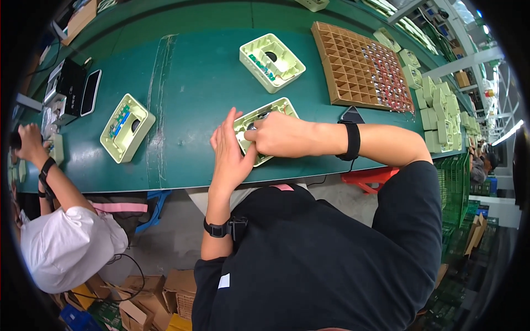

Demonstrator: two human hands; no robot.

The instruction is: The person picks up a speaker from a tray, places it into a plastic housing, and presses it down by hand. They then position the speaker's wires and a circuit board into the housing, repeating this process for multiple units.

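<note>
A pale green plastic housing (284, 105) lies open side up on the table, close in front of me. My left hand (227, 151) holds it at its left end, fingers long against the wall and thumb at the near edge. Inside it, the fingers of my right hand (273, 134) are curled down over a round dark part. What they pinch is hidden under the knuckles. Farther back stands a second housing (290, 63) with a green circuit board and a black round part. A third housing (144, 124), with a board and a blue strip, sits to the left.
A cardboard divider tray (342, 71), partly filled with small red-wired parts, lies at the back right. Stacked housings (436, 107) stand beyond it. A phone-like device (351, 115) is near my right forearm. Left, a co-worker's hand (31, 143) is beside black equipment (66, 88).
</note>
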